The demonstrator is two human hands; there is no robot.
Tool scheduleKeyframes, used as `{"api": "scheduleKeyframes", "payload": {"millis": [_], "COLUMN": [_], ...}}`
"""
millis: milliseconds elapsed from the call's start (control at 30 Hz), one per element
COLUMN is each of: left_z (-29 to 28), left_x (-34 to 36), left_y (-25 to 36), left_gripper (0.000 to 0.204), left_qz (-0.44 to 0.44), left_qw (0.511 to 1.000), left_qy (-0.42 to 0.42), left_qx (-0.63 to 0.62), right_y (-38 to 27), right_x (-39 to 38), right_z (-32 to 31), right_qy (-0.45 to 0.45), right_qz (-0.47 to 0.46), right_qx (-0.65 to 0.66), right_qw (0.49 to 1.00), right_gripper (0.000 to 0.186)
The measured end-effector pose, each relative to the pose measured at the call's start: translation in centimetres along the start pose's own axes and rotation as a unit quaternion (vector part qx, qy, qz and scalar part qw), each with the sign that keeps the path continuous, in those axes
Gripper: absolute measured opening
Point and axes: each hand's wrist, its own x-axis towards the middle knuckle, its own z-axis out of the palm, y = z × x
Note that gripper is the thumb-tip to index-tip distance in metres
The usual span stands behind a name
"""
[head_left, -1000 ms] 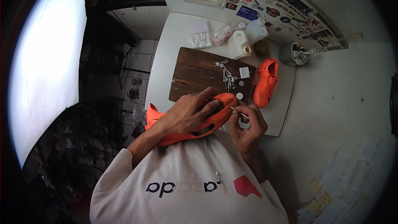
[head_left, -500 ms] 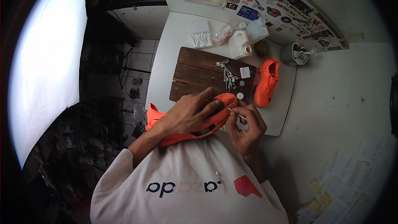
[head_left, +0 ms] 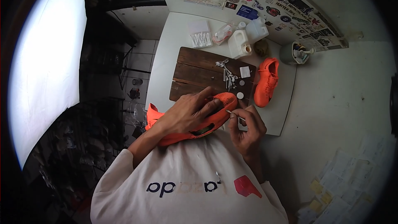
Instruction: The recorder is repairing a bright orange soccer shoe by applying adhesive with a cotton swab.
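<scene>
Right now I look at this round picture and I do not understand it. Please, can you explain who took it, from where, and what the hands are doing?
A camera worn on a person's head took it, looking down, so the lens bends the edges round. No machine is here, only two bare hands. The left hand lies over an orange shoe and keeps it against the body. The right hand pinches a thin white stick, probably a cotton swab, its tip at the shoe. Ahead stands a white table with a dark wooden board. On the board lie more swabs and small white pads. Beside it lies a second orange shoe; behind it stand white plastic jugs and a grey cup.
</scene>
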Motion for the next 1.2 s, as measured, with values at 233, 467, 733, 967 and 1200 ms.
{"api": "scheduleKeyframes", "payload": {"millis": [233,467,733,967,1200], "left_z": [0.1,0.2,0.2,0.1,0.4], "left_x": [0.1,0.0,-0.1,0.0,-0.1], "left_y": [-0.1,0.0,-0.1,-0.1,-0.4], "left_gripper": [0.054,0.054,0.053,0.055,0.055], "left_qz": [-0.003,0.003,0.002,-0.001,0.005], "left_qw": [1.000,1.000,1.000,1.000,1.000], "left_qy": [-0.004,0.002,0.002,0.003,0.012], "left_qx": [0.011,0.008,0.008,0.008,0.008], "right_y": [-0.2,0.2,0.9,0.7,1.5], "right_x": [-0.2,-0.3,-0.4,-0.6,-0.2], "right_z": [0.0,0.0,0.1,0.0,0.1], "right_qy": [-0.004,-0.002,0.006,0.009,0.028], "right_qz": [-0.029,-0.031,-0.005,0.005,-0.006], "right_qx": [-0.027,-0.028,-0.030,-0.025,-0.032], "right_qw": [0.999,0.999,1.000,1.000,0.999], "right_gripper": [0.007,0.007,0.006,0.006,0.005]}}
